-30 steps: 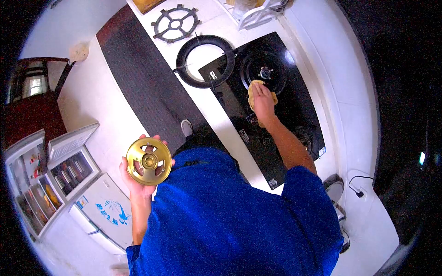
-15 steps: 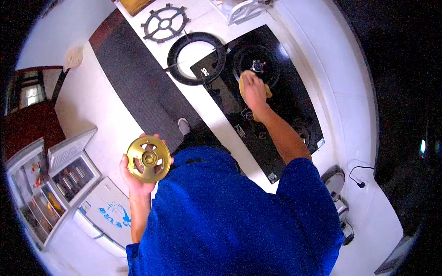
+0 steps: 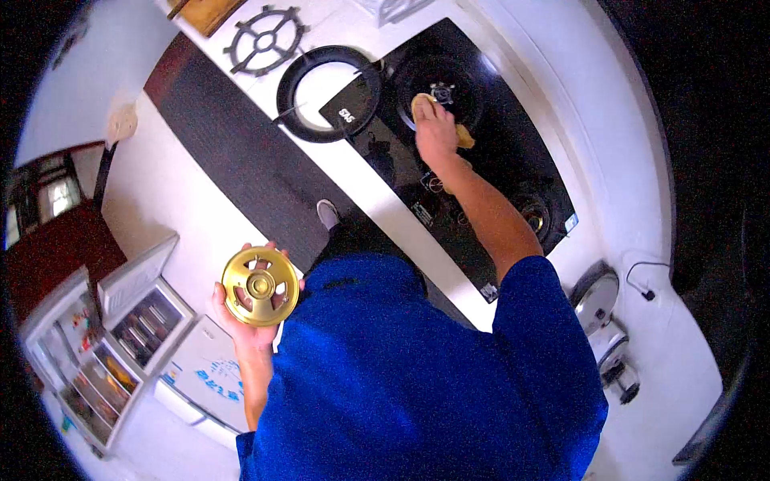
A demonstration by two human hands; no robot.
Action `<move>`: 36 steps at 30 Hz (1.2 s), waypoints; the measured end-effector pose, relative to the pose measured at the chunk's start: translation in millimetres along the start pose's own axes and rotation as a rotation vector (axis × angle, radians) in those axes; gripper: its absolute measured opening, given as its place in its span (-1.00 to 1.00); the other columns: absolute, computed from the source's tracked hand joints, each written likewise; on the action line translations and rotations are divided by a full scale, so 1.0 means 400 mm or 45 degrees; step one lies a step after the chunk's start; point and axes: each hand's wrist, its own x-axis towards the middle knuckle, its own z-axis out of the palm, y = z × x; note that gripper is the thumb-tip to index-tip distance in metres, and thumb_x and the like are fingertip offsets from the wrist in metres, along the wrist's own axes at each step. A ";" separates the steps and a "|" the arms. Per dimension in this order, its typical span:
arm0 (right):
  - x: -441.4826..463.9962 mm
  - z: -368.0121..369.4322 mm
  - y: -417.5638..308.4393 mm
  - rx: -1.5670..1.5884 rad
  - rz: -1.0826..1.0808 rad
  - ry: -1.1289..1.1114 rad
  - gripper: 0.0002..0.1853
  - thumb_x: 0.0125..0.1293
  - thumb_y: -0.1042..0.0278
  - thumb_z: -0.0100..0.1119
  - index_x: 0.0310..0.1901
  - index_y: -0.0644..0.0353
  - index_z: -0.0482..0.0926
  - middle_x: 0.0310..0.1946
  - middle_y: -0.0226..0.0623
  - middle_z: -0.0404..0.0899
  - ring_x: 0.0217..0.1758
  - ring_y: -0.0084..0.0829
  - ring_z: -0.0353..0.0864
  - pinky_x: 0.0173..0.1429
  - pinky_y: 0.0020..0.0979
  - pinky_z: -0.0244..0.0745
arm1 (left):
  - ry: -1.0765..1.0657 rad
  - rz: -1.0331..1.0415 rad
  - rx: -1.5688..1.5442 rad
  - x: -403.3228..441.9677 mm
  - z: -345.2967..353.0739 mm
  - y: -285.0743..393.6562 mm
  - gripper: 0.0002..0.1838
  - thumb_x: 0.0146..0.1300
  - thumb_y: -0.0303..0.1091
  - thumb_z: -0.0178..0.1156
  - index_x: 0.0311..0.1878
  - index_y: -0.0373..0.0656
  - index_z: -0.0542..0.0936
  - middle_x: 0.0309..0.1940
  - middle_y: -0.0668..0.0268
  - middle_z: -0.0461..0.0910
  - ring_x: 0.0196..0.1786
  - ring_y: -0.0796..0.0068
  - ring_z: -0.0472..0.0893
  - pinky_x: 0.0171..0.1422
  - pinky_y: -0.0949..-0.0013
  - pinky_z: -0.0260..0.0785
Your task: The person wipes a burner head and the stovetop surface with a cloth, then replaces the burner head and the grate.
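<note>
In my left hand [image 3: 252, 334] is a round brass-coloured burner cap [image 3: 261, 286] with cut-out slots. The fingers grip it from behind and around its rim, off to the left of my body. My right hand [image 3: 436, 140] presses a yellow cloth [image 3: 465, 138] onto the black glass gas hob [image 3: 513, 152]. It works at the near edge of the far burner well [image 3: 441, 94], whose metal centre is uncovered. Part of the cloth is hidden under the fingers. A second burner [image 3: 532, 216] sits at the hob's right end.
A black ring-shaped trivet [image 3: 290, 92] overlaps the hob's left corner. Beside it, a spoked pan support [image 3: 265, 40] lies on the white counter. A rice cooker [image 3: 597, 301] stands at the right. On the left, a fridge [image 3: 144, 321] has its door open. A dark mat [image 3: 233, 144] covers the floor.
My right hand and the cloth have shifted slightly along the edge of the burner well. The camera view has turned a little. My left hand still holds the burner cap.
</note>
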 end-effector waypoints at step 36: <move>-0.032 -0.016 0.016 0.160 0.151 -0.061 -0.27 0.24 -0.06 0.34 0.44 -0.13 0.40 -0.11 -0.21 0.52 0.00 -0.17 0.52 0.09 -0.12 0.41 | 0.115 -0.193 0.180 0.056 0.047 -0.080 -0.12 0.26 0.35 0.08 0.54 0.07 0.25 0.51 0.02 0.23 0.54 -0.12 0.22 0.32 -0.54 0.29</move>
